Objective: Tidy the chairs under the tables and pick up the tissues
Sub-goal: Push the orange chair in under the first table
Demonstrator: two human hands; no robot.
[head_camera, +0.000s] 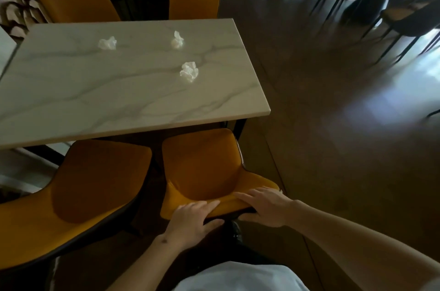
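Both hands grip the top edge of the backrest of the mustard-yellow chair (202,166) at the lower centre of the frame. The left hand (190,219) wraps the backrest's left part, the right hand (264,207) its right part, fingers over the top and thumbs behind; they sit apart from each other, each clamped on the chair. The front of the seat already sits under the near edge of the marble-look table (119,90), close to the table's right corner.

To finish this step well, the push probably wants to be even from both hands, straight toward the top of the frame, so the chair does not swing into the second yellow chair (95,183) just beside it at lower left, nor into the dark table leg (239,127) at the right. That neighbouring chair looks pulled out and angled, so it likely needs tucking next.

Three crumpled tissues (189,71) lie untouched on the tabletop, in the upper middle of the frame, well apart from the hands.
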